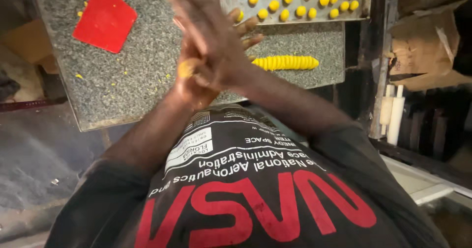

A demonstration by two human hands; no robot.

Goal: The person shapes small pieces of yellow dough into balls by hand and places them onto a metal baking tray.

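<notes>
Two hands, the left hand (194, 76) and right hand (206, 29), pressed together. One red square scraper (104, 18). One metal tray (223, 9) holding roughly twenty yellow dough balls (274, 5), the top rows cut off. One ridged yellow dough log (286, 62). Two white rolling pins (393, 113).

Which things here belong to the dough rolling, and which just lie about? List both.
In use: left hand and right hand, palms pressed on a yellow dough piece; cut dough log; metal tray of dough balls; granite slab.

Lying about: red scraper; white rolling pins; cardboard boxes.
</notes>
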